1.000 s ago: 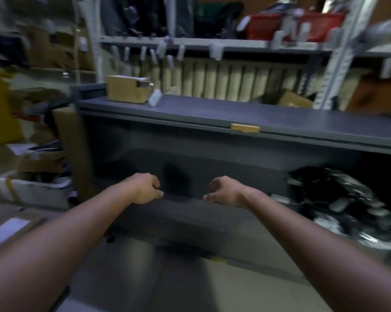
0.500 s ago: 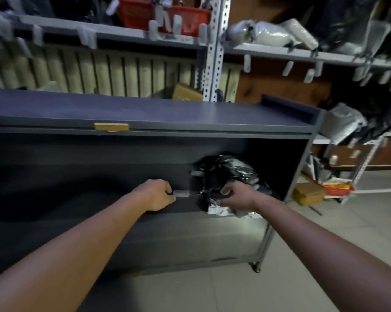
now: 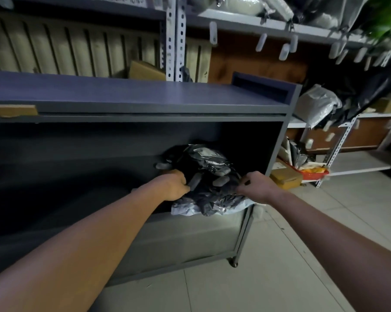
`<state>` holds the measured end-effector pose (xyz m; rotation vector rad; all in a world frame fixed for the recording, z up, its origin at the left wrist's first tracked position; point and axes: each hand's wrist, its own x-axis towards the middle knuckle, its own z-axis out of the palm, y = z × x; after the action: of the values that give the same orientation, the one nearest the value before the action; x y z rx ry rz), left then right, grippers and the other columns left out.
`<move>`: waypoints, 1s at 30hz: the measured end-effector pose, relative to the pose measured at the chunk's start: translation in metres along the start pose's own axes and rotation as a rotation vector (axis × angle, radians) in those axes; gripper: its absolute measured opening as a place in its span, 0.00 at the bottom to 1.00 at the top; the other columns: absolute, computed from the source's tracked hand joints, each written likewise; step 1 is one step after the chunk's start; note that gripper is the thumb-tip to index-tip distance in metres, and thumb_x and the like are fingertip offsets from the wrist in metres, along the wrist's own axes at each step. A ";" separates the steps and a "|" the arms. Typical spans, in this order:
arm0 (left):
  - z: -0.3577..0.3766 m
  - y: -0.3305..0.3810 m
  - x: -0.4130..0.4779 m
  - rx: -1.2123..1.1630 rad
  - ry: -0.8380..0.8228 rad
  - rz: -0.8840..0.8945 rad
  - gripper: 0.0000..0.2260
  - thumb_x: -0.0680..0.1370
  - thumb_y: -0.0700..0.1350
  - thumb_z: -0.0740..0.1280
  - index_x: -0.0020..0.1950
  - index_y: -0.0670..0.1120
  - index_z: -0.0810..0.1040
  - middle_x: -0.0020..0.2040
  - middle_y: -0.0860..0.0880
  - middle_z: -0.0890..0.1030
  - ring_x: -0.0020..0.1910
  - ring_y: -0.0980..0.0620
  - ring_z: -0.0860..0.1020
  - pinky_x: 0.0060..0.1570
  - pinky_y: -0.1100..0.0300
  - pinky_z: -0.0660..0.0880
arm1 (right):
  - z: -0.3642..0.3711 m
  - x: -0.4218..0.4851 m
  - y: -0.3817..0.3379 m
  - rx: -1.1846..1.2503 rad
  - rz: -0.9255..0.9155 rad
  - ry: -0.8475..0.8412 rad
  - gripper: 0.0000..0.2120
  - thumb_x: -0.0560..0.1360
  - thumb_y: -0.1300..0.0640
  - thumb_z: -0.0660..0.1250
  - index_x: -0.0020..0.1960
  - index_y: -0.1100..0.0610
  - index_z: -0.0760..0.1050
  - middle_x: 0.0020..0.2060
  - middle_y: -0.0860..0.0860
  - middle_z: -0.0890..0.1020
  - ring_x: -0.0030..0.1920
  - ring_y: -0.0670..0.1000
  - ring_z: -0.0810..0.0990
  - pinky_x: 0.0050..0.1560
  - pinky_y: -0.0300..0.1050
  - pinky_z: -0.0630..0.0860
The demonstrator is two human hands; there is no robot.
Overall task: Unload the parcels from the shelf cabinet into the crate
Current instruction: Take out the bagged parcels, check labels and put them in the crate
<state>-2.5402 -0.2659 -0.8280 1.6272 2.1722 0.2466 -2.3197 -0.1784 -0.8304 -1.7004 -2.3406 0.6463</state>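
At the right end of the grey metal shelf cabinet, on its lower shelf, sits the pile of black and grey plastic mailer parcels, its front edge spilling slightly over the shelf lip. Both hands bracket it: the left hand presses against the pile's left flank with fingers curled into the bags, and the right hand meets the right front corner, fingers bent inward and apparently pinching loose plastic, though the fingertips themselves are hidden by the knuckles. The pile lies straight ahead between the two hands, wider across than deep, its long axis running along the shelf front, so neither hand is clearly nearer; each holds one end. No crate shows in this view, so where the load must travel cannot be told. Judging by this, the step in hand is gathering the pile for a two-handed lift outward, toward the person. Slippery bags stacked loosely could slide out of the middle as it comes free
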 end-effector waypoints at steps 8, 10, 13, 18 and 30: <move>0.013 0.034 0.044 -0.073 0.071 -0.004 0.17 0.82 0.54 0.61 0.59 0.43 0.81 0.52 0.47 0.80 0.55 0.46 0.79 0.58 0.53 0.75 | 0.008 0.034 0.020 0.042 0.092 0.066 0.06 0.76 0.60 0.63 0.43 0.62 0.75 0.40 0.57 0.79 0.41 0.56 0.79 0.40 0.46 0.74; 0.020 0.038 0.054 -0.075 0.074 -0.006 0.18 0.82 0.56 0.61 0.55 0.43 0.81 0.51 0.46 0.83 0.52 0.46 0.80 0.54 0.54 0.76 | 0.011 0.038 0.020 0.057 0.107 0.061 0.06 0.76 0.60 0.62 0.44 0.61 0.74 0.39 0.56 0.78 0.39 0.55 0.77 0.37 0.45 0.71; 0.026 0.041 0.066 -0.067 0.097 -0.024 0.18 0.82 0.58 0.59 0.47 0.45 0.79 0.47 0.46 0.81 0.49 0.46 0.80 0.48 0.56 0.74 | 0.016 0.048 0.022 0.084 0.109 0.057 0.14 0.79 0.51 0.63 0.57 0.61 0.75 0.48 0.57 0.80 0.46 0.57 0.80 0.43 0.48 0.76; 0.031 0.043 0.069 0.014 0.103 0.009 0.16 0.81 0.56 0.63 0.57 0.46 0.81 0.55 0.47 0.80 0.54 0.46 0.78 0.58 0.53 0.75 | 0.024 0.051 0.019 0.242 0.184 0.045 0.19 0.79 0.44 0.66 0.61 0.58 0.70 0.52 0.59 0.81 0.49 0.58 0.83 0.51 0.53 0.82; 0.033 0.029 0.068 -0.033 0.090 0.056 0.11 0.80 0.52 0.66 0.57 0.47 0.79 0.55 0.47 0.81 0.54 0.46 0.79 0.60 0.51 0.75 | 0.040 0.061 0.002 0.855 0.193 0.122 0.16 0.69 0.70 0.71 0.55 0.60 0.74 0.49 0.60 0.80 0.51 0.64 0.82 0.45 0.62 0.83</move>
<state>-2.5172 -0.1960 -0.8613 1.6906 2.1778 0.3770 -2.3537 -0.1306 -0.8731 -1.4719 -1.4618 1.2900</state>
